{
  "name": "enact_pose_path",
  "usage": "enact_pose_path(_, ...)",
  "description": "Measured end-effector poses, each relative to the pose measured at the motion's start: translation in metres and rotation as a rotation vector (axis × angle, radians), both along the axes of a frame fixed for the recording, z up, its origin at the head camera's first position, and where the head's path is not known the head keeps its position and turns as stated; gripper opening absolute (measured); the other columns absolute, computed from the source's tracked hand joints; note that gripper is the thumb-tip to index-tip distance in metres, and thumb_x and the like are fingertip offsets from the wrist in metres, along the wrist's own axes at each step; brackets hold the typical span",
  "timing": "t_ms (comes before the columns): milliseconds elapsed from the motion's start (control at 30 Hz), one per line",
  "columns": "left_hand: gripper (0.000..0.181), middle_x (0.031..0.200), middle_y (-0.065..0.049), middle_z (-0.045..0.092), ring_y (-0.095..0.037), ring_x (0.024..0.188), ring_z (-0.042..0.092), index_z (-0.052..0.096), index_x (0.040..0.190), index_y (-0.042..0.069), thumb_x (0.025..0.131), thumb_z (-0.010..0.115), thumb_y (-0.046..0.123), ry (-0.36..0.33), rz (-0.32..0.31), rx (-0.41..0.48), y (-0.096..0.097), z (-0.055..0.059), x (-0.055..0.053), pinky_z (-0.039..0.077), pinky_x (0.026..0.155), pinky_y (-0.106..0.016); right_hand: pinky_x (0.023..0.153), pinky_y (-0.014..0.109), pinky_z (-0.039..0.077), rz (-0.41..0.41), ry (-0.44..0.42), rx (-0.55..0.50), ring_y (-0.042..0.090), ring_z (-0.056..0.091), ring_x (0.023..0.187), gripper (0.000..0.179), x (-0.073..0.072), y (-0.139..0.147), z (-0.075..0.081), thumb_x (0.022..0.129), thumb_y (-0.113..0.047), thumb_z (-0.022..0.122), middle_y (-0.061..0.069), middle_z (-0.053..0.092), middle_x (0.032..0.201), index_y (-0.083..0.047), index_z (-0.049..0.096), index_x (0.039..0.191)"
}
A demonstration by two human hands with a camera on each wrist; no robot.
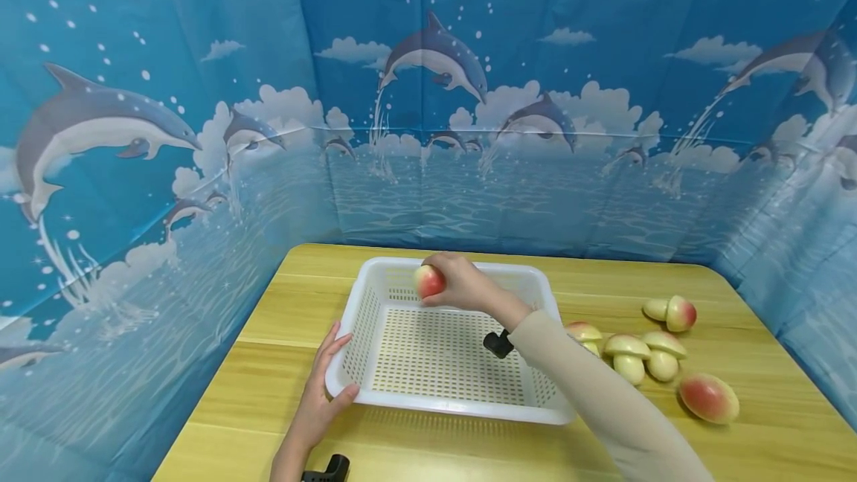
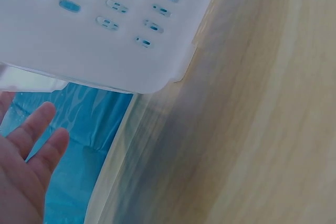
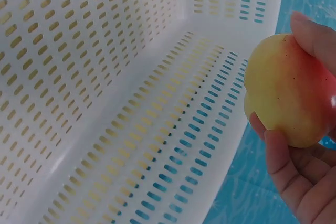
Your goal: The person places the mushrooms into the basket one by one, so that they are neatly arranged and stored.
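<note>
The fruit (image 1: 430, 281), red on one side and yellow on the other, is gripped between the thumb and curled fingers of the right hand (image 1: 462, 281); it is held up at the far side of the basket (image 1: 455, 405), seen against the far wall in the head view and near the slotted side in the right wrist view; the basket, white and slotted, is set upright on the table (image 1: 234, 393); its near left corner is touched by the left hand (image 1: 316, 400), which is spread open, the thumb laid at the near rim and the fingers, largely straight, placed along the left side; to the right of the basket four mushrooms (image 1: 628, 359) are laid, their caps yellowish, some tinged with red; three of these are grouped near the basket, while one is placed farther back and to the right; an oval fruit (image 1: 708, 398), red and yellow, is placed to the right of the basket, nearer the front than the mushrooms; behind the basket a blue cloth (image 1: 415, 192) is hung, printed with dolphins (image 1: 438, 58) and clouds (image 1: 355, 50).
</note>
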State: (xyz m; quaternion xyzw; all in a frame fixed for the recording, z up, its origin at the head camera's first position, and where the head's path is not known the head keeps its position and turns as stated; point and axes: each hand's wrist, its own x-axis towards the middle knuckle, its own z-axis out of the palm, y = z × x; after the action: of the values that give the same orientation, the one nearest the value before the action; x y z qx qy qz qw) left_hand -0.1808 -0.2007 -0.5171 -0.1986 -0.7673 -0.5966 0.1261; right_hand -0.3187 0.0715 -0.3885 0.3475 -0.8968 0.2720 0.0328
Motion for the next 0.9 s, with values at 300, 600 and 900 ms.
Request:
enact_pose_path(300,0.069,0.158,-0.004,0.007,-0.036,0.138,0.014,0.036,0.145,0.016,0.081,0.062,0.008,-0.003,0.003,0.007,0.0,0.0,0.001,0.035,0.098,-0.041,0.071,0.028,0.049,0.004,-0.042,0.046,0.017,0.055,0.086,0.055,-0.001,-0.016,-0.013,0.068,-0.023,0.086,0.004,0.058,0.102,-0.006,0.059,0.114)
enact_pose_path(600,0.069,0.158,-0.009,0.007,-0.038,0.137,0.016,0.037,0.144,0.015,0.081,0.063,0.008,0.008,0.005,0.013,0.001,0.001,0.002,0.034,0.098,-0.042,0.071,0.028,0.049,0.023,-0.041,0.082,0.017,0.056,0.085,0.052,0.0,-0.025,-0.024,0.067,-0.022,0.086,0.003,0.06,0.099,-0.007,0.06,0.109)
enact_pose_path(900,0.069,0.158,-0.01,0.006,-0.038,0.137,0.016,0.036,0.144,0.014,0.081,0.063,0.007,-0.005,-0.011,0.022,0.0,-0.002,0.0,0.036,0.097,-0.033,0.07,0.028,0.049,0.022,-0.074,0.133,0.017,0.055,0.085,0.054,-0.001,-0.031,-0.038,0.068,-0.024,0.086,0.002,0.058,0.099,-0.009,0.06,0.112)
